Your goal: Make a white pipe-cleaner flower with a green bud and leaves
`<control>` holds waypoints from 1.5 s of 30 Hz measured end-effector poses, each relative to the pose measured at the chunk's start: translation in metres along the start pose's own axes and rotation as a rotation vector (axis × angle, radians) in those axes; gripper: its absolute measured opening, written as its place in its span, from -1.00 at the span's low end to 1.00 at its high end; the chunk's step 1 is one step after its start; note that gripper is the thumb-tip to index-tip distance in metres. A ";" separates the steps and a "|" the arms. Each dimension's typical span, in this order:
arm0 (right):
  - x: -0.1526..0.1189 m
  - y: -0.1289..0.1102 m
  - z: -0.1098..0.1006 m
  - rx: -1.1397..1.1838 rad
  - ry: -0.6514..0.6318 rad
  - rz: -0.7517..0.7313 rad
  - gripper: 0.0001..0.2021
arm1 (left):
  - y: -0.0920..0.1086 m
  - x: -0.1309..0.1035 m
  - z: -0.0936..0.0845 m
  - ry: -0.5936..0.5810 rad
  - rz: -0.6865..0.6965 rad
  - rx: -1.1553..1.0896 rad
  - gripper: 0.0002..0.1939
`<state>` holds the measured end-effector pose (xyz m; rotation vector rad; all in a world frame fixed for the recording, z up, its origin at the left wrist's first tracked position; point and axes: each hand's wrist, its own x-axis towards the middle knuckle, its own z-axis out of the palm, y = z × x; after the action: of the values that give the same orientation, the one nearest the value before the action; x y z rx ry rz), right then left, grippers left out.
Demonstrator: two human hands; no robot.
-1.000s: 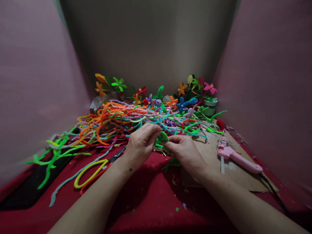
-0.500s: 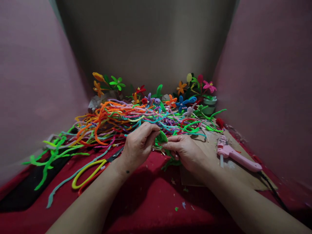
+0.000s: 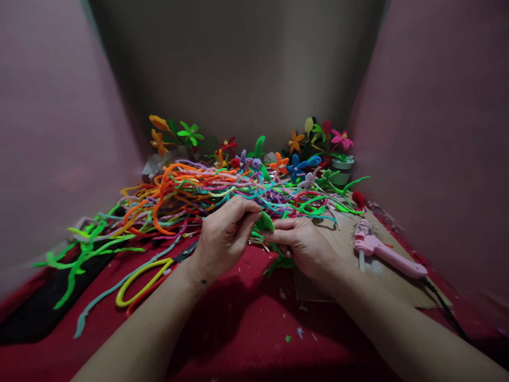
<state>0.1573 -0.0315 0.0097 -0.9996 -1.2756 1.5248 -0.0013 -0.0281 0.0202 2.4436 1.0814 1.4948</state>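
Bare left hand, small dark mark by its wrist, bare right hand

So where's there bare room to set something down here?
The red cloth between your forearms, bar some scraps; also the cardboard between right hand and glue gun. It's crowded beyond your hands with fuzzy stems, and scissors lie left.

Scissors lay left on the table, before the stems. Flowers stood behind. Right, the glue gun lay on a board, the pot beyond.
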 end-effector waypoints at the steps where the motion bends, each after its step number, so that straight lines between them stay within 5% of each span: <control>1: 0.000 -0.001 0.001 0.008 0.010 -0.015 -0.82 | 0.000 0.000 0.000 0.007 0.016 0.006 -0.93; 14: 0.001 0.009 -0.004 -0.036 0.077 -0.160 -0.85 | 0.000 0.001 -0.004 0.001 0.042 0.045 -0.92; 27: -0.001 0.001 -0.002 0.036 0.030 -0.070 -0.95 | -0.001 -0.001 -0.002 -0.019 -0.023 -0.053 -0.94; 45: 0.001 0.003 -0.010 -0.067 -0.099 -0.024 -0.80 | -0.004 -0.001 0.000 0.009 -0.021 0.060 -0.95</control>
<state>0.1661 -0.0279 0.0052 -0.9580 -1.4112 1.5377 -0.0037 -0.0253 0.0177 2.4583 1.1663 1.4904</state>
